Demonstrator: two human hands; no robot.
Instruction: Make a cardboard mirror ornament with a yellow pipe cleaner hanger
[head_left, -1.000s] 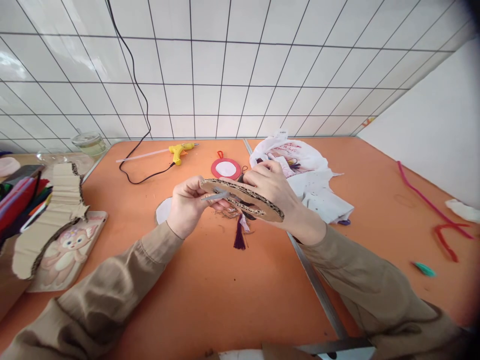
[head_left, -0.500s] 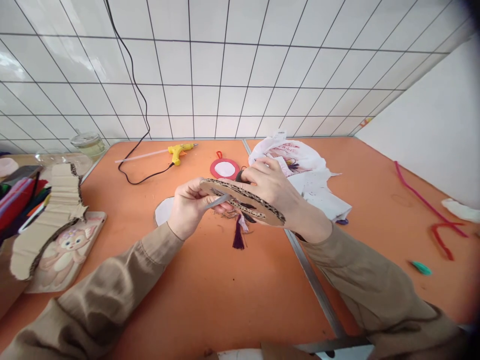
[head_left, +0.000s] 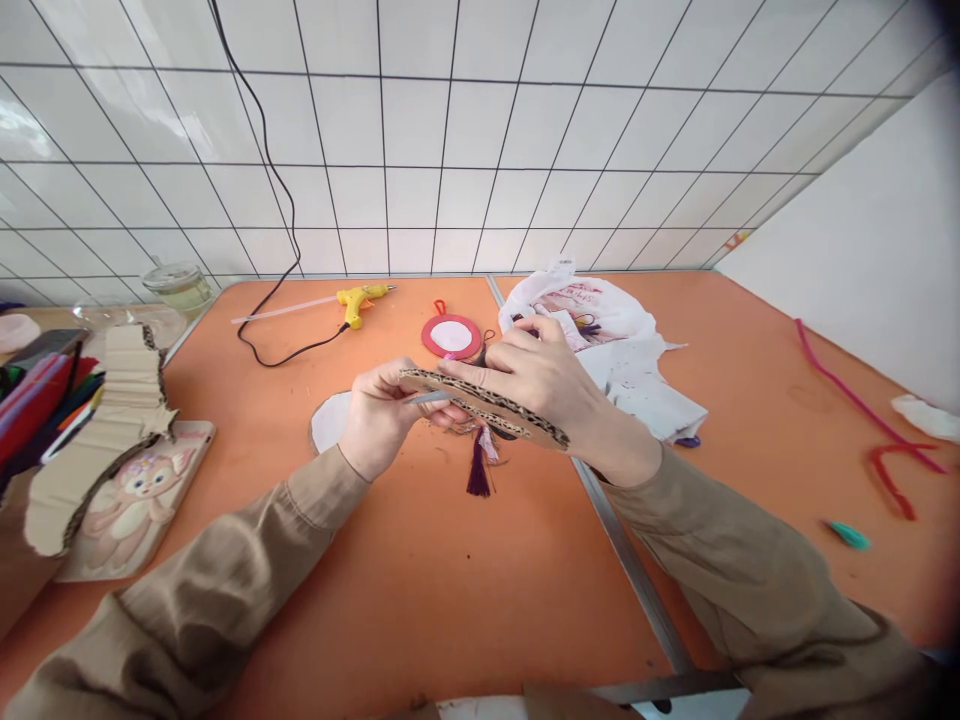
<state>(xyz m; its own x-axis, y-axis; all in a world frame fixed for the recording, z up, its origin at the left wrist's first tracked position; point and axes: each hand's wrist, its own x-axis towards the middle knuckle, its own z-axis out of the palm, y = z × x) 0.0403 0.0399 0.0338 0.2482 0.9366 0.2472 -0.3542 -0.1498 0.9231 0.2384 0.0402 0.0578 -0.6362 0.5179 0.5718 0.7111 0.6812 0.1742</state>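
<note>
My right hand (head_left: 544, 385) grips a flat brown cardboard cut-out (head_left: 487, 405), held almost edge-on above the orange table (head_left: 420, 580). My left hand (head_left: 379, 415) holds a thin grey tool (head_left: 429, 398), its tip pointing at the corrugated edge of the cardboard. A dark purple tassel (head_left: 478, 470) and pale threads hang below the cardboard. A white paper disc (head_left: 328, 420) lies on the table under my left hand.
A yellow glue gun (head_left: 358, 300) with a black cord (head_left: 285, 345) lies at the back. A red-rimmed disc (head_left: 451, 336), a white plastic bag (head_left: 615, 350), red pipe cleaners (head_left: 885, 470), cardboard scraps (head_left: 97, 430), a cartoon-printed board (head_left: 135, 500) and a glass jar (head_left: 180, 288) surround me.
The cardboard has tilted flatter, so less of its face shows. My right fingers have shifted onto its top. The grey tool stays against its edge.
</note>
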